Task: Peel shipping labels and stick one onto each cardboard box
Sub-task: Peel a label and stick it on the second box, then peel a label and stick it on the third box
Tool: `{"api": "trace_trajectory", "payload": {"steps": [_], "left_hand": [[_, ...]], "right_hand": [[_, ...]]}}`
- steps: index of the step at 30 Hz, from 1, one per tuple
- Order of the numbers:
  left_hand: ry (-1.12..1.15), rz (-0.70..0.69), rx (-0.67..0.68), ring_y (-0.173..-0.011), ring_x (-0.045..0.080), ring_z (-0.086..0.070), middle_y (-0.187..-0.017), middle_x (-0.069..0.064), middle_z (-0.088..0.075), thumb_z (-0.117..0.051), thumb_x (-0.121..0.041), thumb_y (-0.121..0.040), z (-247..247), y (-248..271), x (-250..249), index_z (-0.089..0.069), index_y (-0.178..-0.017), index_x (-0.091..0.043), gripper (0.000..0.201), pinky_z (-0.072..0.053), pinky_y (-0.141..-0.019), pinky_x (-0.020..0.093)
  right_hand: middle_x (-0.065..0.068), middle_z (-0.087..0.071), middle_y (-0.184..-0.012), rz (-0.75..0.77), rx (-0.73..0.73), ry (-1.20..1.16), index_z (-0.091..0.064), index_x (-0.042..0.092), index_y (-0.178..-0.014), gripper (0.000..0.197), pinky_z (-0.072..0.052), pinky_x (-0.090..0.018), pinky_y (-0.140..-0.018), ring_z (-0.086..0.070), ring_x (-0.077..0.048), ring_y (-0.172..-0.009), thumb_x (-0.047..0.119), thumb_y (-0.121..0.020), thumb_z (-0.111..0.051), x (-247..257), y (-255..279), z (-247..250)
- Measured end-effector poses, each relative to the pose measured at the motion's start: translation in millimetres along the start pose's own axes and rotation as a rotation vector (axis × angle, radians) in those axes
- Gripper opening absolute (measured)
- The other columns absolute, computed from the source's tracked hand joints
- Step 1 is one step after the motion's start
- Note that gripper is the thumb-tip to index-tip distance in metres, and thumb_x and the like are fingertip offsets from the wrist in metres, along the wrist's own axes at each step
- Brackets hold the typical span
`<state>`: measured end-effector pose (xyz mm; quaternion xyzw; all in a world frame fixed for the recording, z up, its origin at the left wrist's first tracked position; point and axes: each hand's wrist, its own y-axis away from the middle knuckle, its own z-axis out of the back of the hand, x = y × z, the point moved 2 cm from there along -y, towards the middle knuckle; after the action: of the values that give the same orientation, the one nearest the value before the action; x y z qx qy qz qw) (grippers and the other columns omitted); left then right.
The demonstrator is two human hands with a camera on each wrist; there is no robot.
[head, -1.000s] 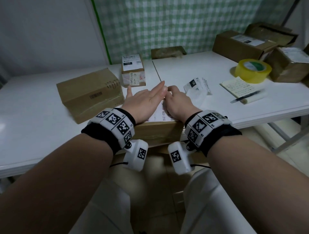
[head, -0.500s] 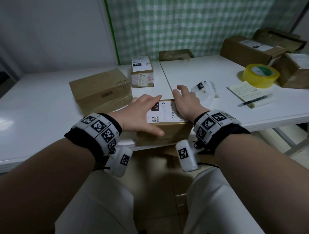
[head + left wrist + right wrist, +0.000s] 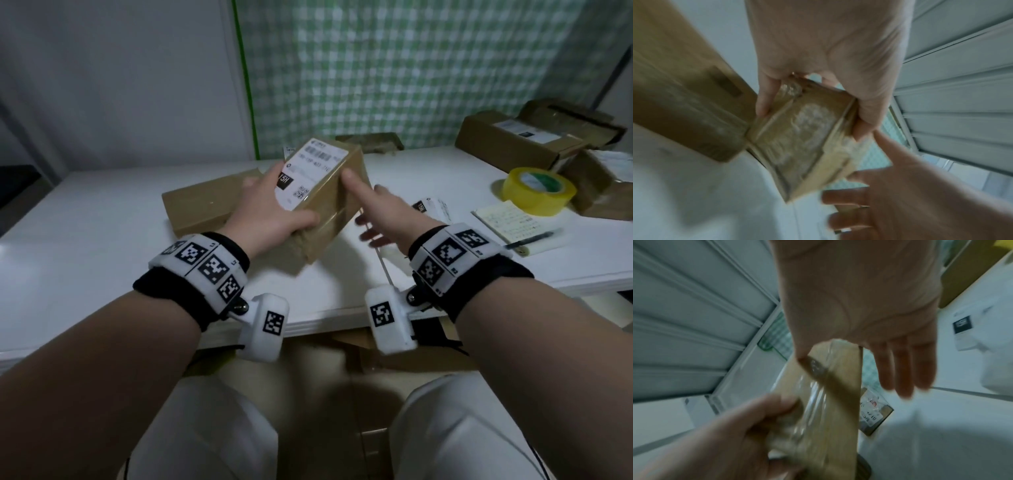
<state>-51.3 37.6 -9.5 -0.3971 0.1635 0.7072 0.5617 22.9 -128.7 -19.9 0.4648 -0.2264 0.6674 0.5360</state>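
Note:
My left hand (image 3: 270, 212) grips a small taped cardboard box (image 3: 329, 209), lifted and tilted above the white table (image 3: 85, 240). A white shipping label (image 3: 308, 171) marked 15H covers its top face. In the left wrist view the box (image 3: 797, 142) sits between thumb and fingers. My right hand (image 3: 380, 216) hangs open just right of the box, fingers spread, thumb tip against its side; in the right wrist view the straight fingers (image 3: 902, 369) hold nothing. A larger unlabelled box (image 3: 202, 205) lies behind. Loose label sheets (image 3: 433, 207) lie to the right.
A yellow tape roll (image 3: 534, 190), a notepad (image 3: 507, 222) with a pen (image 3: 529, 240), and several labelled boxes (image 3: 513, 144) occupy the right of the table. A flat brown piece (image 3: 370, 142) lies at the back. Another small labelled box (image 3: 873, 415) stands beyond the held one.
The small box, pressed on the table edge by both hands, has been lifted and tilted up by my left hand. My right hand has come off it and opened.

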Motion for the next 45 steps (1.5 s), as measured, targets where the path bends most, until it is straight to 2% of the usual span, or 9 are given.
{"api": "trace_trajectory", "payload": {"steps": [6,12,20,25,31,34,39,42,45], "left_hand": [[0.047,0.024,-0.011,-0.108,0.022,-0.045,-0.122,0.006,-0.035,-0.077,-0.035,-0.056,-13,-31,-9,-0.03,-0.138,-0.034,0.095,-0.046,-0.091,0.03],[0.188,-0.036,0.053,-0.111,0.01,-0.049,-0.128,-0.003,-0.051,-0.075,-0.023,-0.075,-13,-55,-8,-0.051,-0.134,-0.026,0.063,-0.04,-0.096,0.026],[0.371,0.022,-0.148,-0.069,0.002,-0.056,-0.087,-0.007,-0.063,-0.06,-0.007,-0.085,-14,-98,13,-0.065,-0.102,-0.026,0.026,-0.045,-0.058,0.007],[0.369,-0.001,-0.139,-0.08,0.005,-0.059,-0.091,-0.005,-0.065,-0.06,-0.007,-0.085,-22,-109,20,-0.066,-0.098,-0.028,0.025,-0.049,-0.066,0.008],[0.383,0.03,-0.11,-0.079,0.007,-0.06,-0.089,-0.003,-0.065,-0.061,-0.005,-0.084,-27,-112,28,-0.067,-0.098,-0.025,0.025,-0.054,-0.074,0.021],[0.394,0.038,-0.104,-0.077,0.008,-0.06,-0.087,-0.002,-0.064,-0.06,-0.005,-0.084,-28,-110,29,-0.067,-0.096,-0.026,0.024,-0.054,-0.073,0.022],[0.304,0.034,-0.078,-0.076,0.004,-0.056,-0.087,-0.006,-0.061,-0.061,-0.006,-0.084,-23,-102,27,-0.066,-0.099,-0.024,0.024,-0.048,-0.064,0.009],[0.118,0.095,-0.146,-0.086,0.004,-0.054,-0.098,-0.01,-0.06,-0.062,-0.017,-0.084,2,-101,32,-0.066,-0.107,-0.026,0.025,-0.043,-0.078,0.017],[0.026,0.285,-0.234,-0.106,0.019,-0.057,-0.112,-0.004,-0.063,-0.065,-0.035,-0.073,36,-99,53,-0.066,-0.102,-0.032,0.029,-0.041,-0.101,0.039]], "right_hand": [[-0.006,-0.068,-0.103,0.009,0.213,-0.181,-0.053,0.02,-0.123,0.085,-0.059,-0.037,-0.067,-0.068,-0.024,-0.086,0.081,-0.064,-0.055,9,-23,-17],[-0.004,-0.064,-0.116,-0.027,-0.036,-0.422,-0.044,0.018,-0.131,0.084,-0.055,-0.03,-0.059,-0.066,-0.019,-0.096,0.054,-0.057,-0.063,3,-72,4],[-0.006,-0.061,-0.111,-0.136,-0.321,-0.56,-0.043,0.016,-0.126,0.078,-0.058,-0.039,-0.067,-0.065,-0.027,-0.095,0.05,-0.058,-0.06,-6,-147,23],[-0.006,-0.066,-0.104,-0.19,-0.283,-0.504,-0.053,0.018,-0.118,0.082,-0.055,-0.049,-0.083,-0.066,-0.027,-0.093,0.059,-0.048,-0.059,-20,-188,20],[-0.006,-0.062,-0.084,-0.208,-0.312,-0.447,-0.061,0.014,-0.078,0.012,-0.055,-0.037,-0.085,-0.059,-0.019,-0.073,0.021,-0.083,-0.052,-17,-187,16],[-0.002,-0.053,-0.086,-0.164,-0.269,-0.372,-0.062,0.01,-0.104,0.018,-0.053,-0.033,-0.087,-0.055,-0.017,-0.074,0.013,-0.092,-0.049,-21,-191,16],[-0.004,-0.054,-0.078,-0.191,-0.328,-0.188,-0.052,0.017,-0.072,0.014,-0.054,-0.037,-0.076,-0.054,-0.026,-0.081,0.023,-0.084,-0.054,-16,-182,17],[-0.006,-0.055,-0.08,-0.105,-0.521,-0.117,-0.059,0.011,-0.091,0.014,-0.043,-0.032,-0.069,-0.052,-0.025,-0.079,0.018,-0.081,-0.052,4,-170,20],[-0.001,-0.053,-0.071,-0.011,-0.343,-0.06,-0.061,0.007,-0.082,0.012,-0.047,-0.033,-0.067,-0.055,-0.022,-0.072,0.016,-0.082,-0.052,26,-156,0]]}}
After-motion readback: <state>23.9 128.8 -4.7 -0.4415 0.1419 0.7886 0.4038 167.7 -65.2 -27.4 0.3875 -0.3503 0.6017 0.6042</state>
